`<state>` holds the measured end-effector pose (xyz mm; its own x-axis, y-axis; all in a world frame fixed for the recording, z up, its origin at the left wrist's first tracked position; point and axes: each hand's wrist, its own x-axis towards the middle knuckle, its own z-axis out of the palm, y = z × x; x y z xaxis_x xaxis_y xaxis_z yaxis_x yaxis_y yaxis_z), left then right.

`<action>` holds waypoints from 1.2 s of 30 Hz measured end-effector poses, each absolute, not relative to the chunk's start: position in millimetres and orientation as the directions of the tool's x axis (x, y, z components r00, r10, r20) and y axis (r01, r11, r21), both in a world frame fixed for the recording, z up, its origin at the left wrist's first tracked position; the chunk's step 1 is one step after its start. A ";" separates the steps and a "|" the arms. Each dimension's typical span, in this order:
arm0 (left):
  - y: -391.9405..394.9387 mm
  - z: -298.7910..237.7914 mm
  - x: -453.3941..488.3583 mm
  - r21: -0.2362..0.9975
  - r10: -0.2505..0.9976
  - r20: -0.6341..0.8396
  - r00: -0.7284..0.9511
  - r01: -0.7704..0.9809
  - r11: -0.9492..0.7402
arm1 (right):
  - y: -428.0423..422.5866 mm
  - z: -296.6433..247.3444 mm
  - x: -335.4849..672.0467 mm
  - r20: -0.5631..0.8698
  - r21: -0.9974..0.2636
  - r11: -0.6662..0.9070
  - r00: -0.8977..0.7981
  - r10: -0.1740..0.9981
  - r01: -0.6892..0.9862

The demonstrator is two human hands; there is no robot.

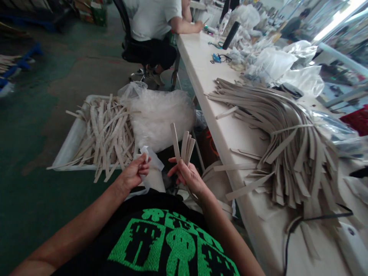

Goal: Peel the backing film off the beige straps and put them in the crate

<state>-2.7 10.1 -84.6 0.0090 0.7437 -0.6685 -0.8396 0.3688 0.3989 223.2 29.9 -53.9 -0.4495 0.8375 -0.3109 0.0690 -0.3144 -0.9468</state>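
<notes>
My right hand (188, 177) is closed round a small bunch of beige strips (184, 145) that stand up and fan out above my fingers. My left hand (135, 172) is pinched on the edge of a thin clear plastic bag (152, 160), just left of the strips. Both hands hover over my lap, between a white crate and the long table. A large heap of the same beige strips (290, 138) lies curved across the white table (212, 92) to my right.
A white crate (70, 143) on the green floor holds several loose strips (106, 134) and a bundle of clear bags (161, 115). Another person in a white shirt (152, 19) sits at the table's far end. White bags (281, 65), scissors (220, 58) and a dark bottle (230, 35) lie further along.
</notes>
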 end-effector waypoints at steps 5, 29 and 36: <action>25.1 -76.2 -10.7 0.333 0.729 -0.683 -0.040 -0.905 0.263 | 11.3 -46.5 237.0 -0.354 -0.935 -0.313 -0.493 0.795 0.168; 33.0 -89.3 -9.2 0.555 0.827 -0.529 -0.189 -0.814 0.169 | -6.7 -67.1 225.9 -0.384 -0.790 -0.039 -0.443 0.810 0.612; 31.1 -90.3 -7.1 0.655 0.852 -0.468 -0.234 -0.739 0.156 | -7.1 -67.3 224.2 -0.393 -0.803 -0.078 -0.426 0.815 0.591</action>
<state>-7.1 31.1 -90.3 -0.2345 0.8519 -0.4683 -0.7395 0.1564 0.6548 224.2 -7.1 -67.3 -0.4258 0.8152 -0.3926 0.5907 -0.0783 -0.8031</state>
